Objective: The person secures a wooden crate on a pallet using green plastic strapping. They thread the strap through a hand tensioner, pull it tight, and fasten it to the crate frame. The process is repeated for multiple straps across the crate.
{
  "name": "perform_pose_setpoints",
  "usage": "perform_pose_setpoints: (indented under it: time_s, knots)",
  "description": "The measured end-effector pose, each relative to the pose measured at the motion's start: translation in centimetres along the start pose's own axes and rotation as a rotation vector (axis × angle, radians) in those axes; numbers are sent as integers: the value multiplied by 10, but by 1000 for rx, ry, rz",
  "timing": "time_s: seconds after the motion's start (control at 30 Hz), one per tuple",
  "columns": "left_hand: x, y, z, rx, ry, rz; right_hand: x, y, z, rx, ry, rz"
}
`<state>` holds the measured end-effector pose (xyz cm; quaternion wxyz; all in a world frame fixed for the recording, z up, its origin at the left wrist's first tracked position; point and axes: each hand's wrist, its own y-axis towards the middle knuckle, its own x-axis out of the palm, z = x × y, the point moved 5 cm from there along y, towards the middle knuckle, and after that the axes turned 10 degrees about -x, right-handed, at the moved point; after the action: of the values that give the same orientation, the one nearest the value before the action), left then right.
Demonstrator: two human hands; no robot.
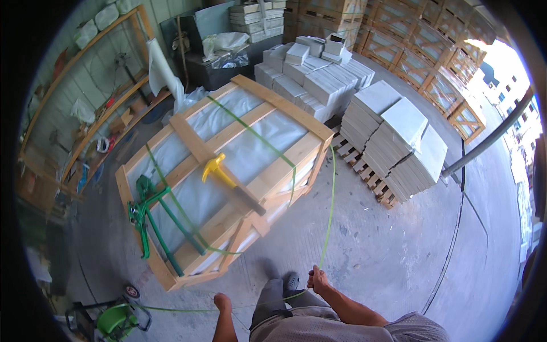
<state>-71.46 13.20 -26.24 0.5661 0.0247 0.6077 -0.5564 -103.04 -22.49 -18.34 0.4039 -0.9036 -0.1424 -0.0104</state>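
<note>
My right hand (318, 280) is closed round a thin green packing strap (329, 222), which runs up to the right corner of a wooden crate (273, 102). From that hand the strap sags across my legs toward the lower left. My left hand (223, 302) is a fist beside this lower run; whether it grips the strap cannot be made out. Two more green straps cross the crate, over white wrapped contents. On top lie a hammer (219, 171) with a yellow head and a green long-handled strapping tool (156, 205).
A green strap reel (117, 320) on a wheeled frame stands at lower left. Stacks of pale stone slabs (399, 137) sit on a pallet (364, 171) to the right. Behind are more slabs (313, 74) and stacked crates (416, 45). Wooden shelving (102, 117) lines the left wall.
</note>
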Motion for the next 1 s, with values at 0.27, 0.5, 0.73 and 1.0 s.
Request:
perform_pose_setpoints:
  time_s: [0.27,0.5,0.73,1.0]
  knots:
    - [94,-29,92,-489,-476,-363,-29,40,-76,61,107,176]
    - [130,-52,137,-374,-359,-617,-76,73,-139,84,87,330]
    - [184,-65,171,-411,-349,-685,-113,134,-213,6,5,278]
    - [284,-105,224,-480,-388,-624,-165,286,-322,36,-99,71]
